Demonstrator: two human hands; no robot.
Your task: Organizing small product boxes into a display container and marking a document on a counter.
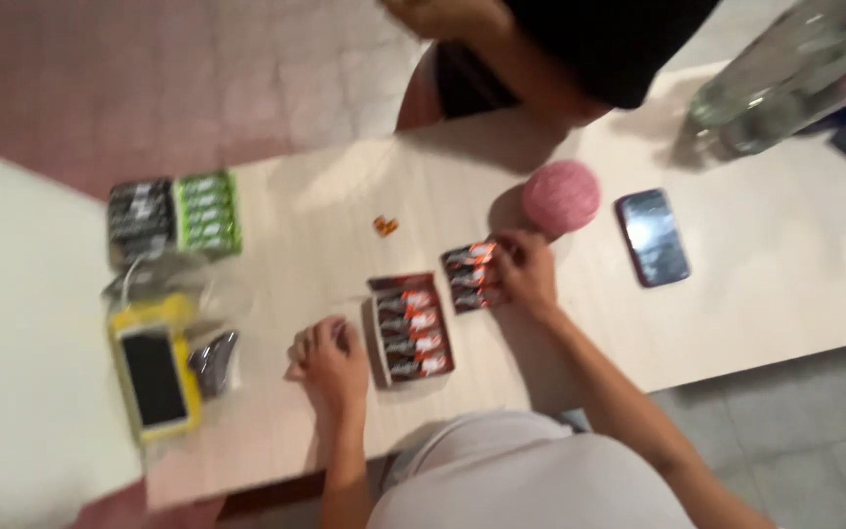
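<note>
The left hand (330,360) rests curled into a loose fist on the desk (736,284), holding nothing, just beside an open box (411,331) filled with red and black snack bars. A little farther, the right hand (526,271) closes its fingers on a small stack of the same bars (469,277) lying by the box. Beyond them sit a pink round ball (561,197) and a dark phone (652,237).

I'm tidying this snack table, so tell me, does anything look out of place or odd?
One thing: a small orange scrap, maybe a wrapper or crumb, lies alone on the wooden table, apart from the packs. Otherwise the open box of red-and-black bars sits between the left hand and right hand, which touches a loose stack of bars.
</note>
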